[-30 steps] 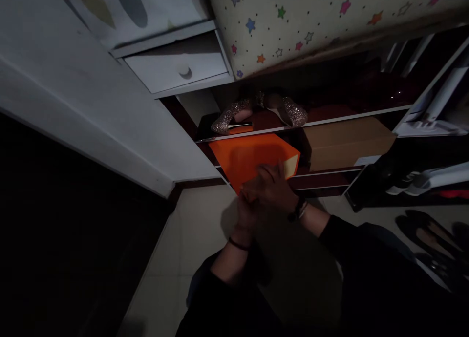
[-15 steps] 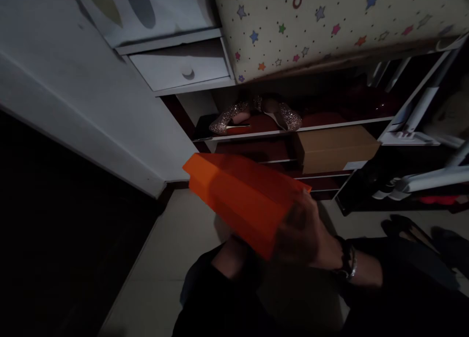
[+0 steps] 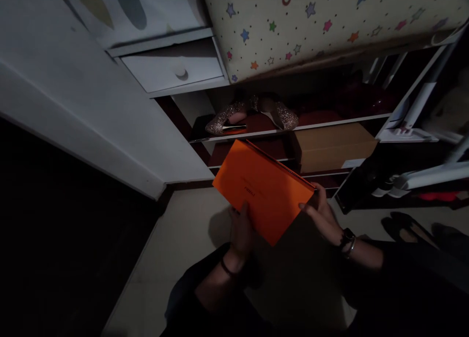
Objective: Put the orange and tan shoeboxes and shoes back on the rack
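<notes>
Head view: your hands both grip the orange box (image 3: 269, 193), which is raised over the floor (image 3: 157, 249) in front of the low shelves (image 3: 256, 136). Your left hand (image 3: 241, 232) holds its lower edge, thumb on the lettered face; your right hand (image 3: 322, 215) pinches its right-hand corner. Behind it, glittery shoes (image 3: 288, 117) sit on the upper shelf, and a brown carton (image 3: 330, 144) lies below, to their right.
</notes>
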Demonstrator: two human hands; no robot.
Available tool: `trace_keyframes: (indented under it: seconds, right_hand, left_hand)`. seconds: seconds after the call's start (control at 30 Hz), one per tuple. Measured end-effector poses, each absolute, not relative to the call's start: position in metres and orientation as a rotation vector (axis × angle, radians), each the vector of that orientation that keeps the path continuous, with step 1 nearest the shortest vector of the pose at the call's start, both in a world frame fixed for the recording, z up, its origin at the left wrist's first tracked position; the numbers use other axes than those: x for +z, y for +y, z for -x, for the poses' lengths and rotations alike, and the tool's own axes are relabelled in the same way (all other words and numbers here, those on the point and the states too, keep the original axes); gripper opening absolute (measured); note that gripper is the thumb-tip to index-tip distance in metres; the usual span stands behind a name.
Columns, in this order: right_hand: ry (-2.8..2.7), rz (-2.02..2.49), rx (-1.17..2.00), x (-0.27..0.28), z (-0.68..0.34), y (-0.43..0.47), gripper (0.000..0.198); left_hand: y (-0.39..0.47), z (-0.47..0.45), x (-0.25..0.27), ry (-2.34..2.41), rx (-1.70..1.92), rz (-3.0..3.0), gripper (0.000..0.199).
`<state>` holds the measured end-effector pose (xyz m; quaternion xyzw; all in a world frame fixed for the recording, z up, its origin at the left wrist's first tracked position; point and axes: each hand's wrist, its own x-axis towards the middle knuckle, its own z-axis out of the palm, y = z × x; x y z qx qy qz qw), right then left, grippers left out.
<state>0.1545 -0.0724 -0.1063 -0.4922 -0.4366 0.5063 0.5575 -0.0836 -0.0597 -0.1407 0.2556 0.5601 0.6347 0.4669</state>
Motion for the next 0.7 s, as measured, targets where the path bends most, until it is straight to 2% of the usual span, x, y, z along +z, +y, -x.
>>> trace_keyframes:
  seconds: [0.1,0.27,0.37,0.53,0.7]
  right_hand:
    - [-0.875,1.122,1.270,-0.105,-0.144,-0.076,0.081]
    - [-0.697,1.087,1.365,-0.108,-0.136,-0.080,0.082]
    - [-0.611,1.030,1.431,-0.111,-0.139,-0.079,0.076]
    - [-0.452,0.965,1.499,-0.116,-0.141,-0.076,0.056]
    - [-0.425,0.906,1.435,-0.104,-0.129,-0.069,0.055]
  left_hand:
    - [-0.061,0.086,-0.132,1.547,1.513,-0.694,0.043]
    - [-0.065,0.081,-0.126,1.555,1.531,-0.763,0.040]
    - [-0.069,0.074,-0.122,1.493,1.579,-0.840,0.046]
    - [-0.071,0.068,-0.101,1.260,1.540,-1.004,0.066]
    - [-0.044,0.087,-0.090,1.120,1.474,-1.159,0.062]
